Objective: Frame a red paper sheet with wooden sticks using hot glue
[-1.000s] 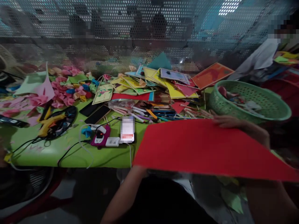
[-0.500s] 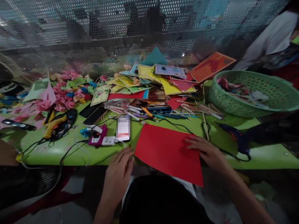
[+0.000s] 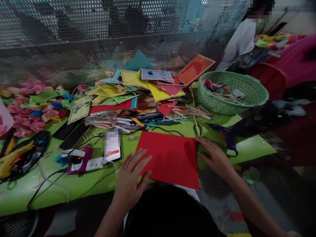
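A red sheet of paper or card (image 3: 170, 158) lies on the green tabletop, its near edge overhanging toward my lap. My left hand (image 3: 132, 177) is open, its spread fingers over the sheet's left edge. Fingers stretched out, my right hand (image 3: 216, 159) is at the sheet's right edge, with the fingertips by its upper right corner near a thin wooden stick (image 3: 196, 123). Neither hand grips anything. To the left of the sheet lies a phone (image 3: 113, 144) with a lit screen. A dark blue glue gun (image 3: 228, 138) rests beyond my right hand.
Decorated cards (image 3: 138, 84) are piled behind pens and sticks (image 3: 153, 118). A green basket (image 3: 212, 102) with scraps stands at the back right. Crumpled paper pieces (image 3: 32, 108), a purple power adapter (image 3: 86, 158) and cables lie left. A person in white (image 3: 243, 38) is beyond the basket.
The view has turned to the right. My left hand has moved from beside the red sheet onto its left edge. My right hand has gone from on top of the sheet to its right edge.
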`<state>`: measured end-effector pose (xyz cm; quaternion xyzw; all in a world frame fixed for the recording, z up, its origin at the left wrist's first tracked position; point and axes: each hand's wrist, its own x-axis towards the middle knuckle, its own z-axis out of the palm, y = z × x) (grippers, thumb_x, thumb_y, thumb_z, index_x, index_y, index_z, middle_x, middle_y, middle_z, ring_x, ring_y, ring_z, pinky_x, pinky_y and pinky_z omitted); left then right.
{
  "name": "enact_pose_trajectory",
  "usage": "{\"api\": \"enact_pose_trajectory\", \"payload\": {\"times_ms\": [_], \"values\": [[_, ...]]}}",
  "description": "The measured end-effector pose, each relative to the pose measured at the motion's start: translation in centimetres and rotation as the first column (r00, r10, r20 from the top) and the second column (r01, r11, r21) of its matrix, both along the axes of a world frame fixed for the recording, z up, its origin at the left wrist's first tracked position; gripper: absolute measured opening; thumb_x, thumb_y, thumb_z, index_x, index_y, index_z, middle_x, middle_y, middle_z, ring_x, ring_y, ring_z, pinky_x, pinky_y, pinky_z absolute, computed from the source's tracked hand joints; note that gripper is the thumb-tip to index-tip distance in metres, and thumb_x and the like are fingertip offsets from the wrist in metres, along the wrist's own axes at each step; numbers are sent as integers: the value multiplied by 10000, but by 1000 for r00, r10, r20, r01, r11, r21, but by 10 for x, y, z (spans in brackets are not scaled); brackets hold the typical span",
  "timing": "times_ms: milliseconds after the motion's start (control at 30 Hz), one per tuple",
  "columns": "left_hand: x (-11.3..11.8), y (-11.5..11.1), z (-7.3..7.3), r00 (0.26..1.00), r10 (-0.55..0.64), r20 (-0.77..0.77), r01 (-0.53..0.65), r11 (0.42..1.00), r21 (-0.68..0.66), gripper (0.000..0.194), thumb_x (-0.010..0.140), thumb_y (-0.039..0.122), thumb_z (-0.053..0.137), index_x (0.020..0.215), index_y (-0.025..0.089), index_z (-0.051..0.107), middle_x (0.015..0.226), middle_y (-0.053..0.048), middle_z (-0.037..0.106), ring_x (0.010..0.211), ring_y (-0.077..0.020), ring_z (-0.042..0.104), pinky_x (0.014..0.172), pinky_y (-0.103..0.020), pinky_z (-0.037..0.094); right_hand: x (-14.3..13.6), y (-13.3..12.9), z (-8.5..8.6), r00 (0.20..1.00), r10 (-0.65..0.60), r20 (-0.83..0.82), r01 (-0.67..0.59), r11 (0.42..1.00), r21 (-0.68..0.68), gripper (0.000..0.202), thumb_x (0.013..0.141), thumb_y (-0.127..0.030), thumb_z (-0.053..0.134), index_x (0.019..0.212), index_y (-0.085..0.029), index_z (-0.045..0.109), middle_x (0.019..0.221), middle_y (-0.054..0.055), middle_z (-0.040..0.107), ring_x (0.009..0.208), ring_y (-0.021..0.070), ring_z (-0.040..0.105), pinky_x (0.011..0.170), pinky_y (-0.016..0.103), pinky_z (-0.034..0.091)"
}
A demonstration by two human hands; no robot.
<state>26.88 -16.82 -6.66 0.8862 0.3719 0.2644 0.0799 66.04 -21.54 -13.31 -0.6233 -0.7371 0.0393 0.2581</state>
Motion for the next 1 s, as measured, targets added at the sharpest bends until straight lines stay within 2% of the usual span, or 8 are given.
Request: {"api": "enact_pose_trajectory", "payload": {"times_ms": [100,233,400,533,633,733,867,1000], "values": [[13,7,-19,958,-104,-269,90,994,-61,532,1040,341,570,1561,335,463,1638,-57,473,1508,-294,428,1202,-549,368,2,4,-2,999,-14,47,13,1000,12,430,1040,-248,492,1456,-282,595,1530,89,613,1395,281,574,1137,519,494],[15,-4,-37,912,-119,-394,82,991,-110,557,1030,387,598,1569,378,459,1685,-37,402,1512,-304,416,1173,-569,384,3,15,-4,983,-111,149,105,993,51,406,1048,-228,441,1349,-303,704,1448,44,687,1346,279,604,1093,500,506],[14,-23,-30,937,-76,-341,19,986,-167,492,1039,402,583,1527,372,527,1625,-20,497,1377,-287,527,1113,-506,439,11,39,-4,936,-280,213,261,959,114,375,1039,-258,462,1288,-312,737,1419,50,707,1279,312,638,1049,538,484],[18,-26,-23,955,-39,-293,-25,977,-213,458,1041,428,576,1490,335,574,1573,-31,558,1278,-280,577,1072,-496,476,12,58,8,945,-271,185,247,958,143,401,1016,-261,483,1355,-290,698,1428,108,691,1293,379,619,1048,624,469],[21,-23,-25,963,-27,-269,-36,973,-228,457,1044,455,560,1476,308,586,1576,-37,555,1295,-280,576,1069,-494,487,-10,73,27,984,-118,132,99,985,140,449,1014,-257,501,1441,-290,634,1463,105,666,1297,367,626,1085,610,467],[23,-18,-31,969,-25,-246,-26,979,-204,466,1054,469,530,1477,283,586,1598,-61,528,1423,-283,499,1181,-527,404,-55,96,46,983,170,64,-174,982,72,415,1032,-267,489,1409,-273,660,1396,88,716,1259,328,665,1084,551,496],[27,-13,-41,969,-10,-245,-38,981,-189,525,1063,509,487,1549,310,497,1647,-57,462,1549,-297,354,1273,-619,238,-132,132,56,873,485,46,-480,872,-93,418,1037,-218,461,1397,-289,662,1427,61,699,1258,281,672,1087,498,502],[30,-10,-50,972,12,-233,-60,978,-201,524,1063,533,475,1554,350,480,1646,-51,461,1550,-293,357,1261,-632,257,-194,162,48,811,575,110,-560,817,-137,478,995,-123,487,1423,-276,636,1384,79,708,1200,245,678,1006,417,544]]}}
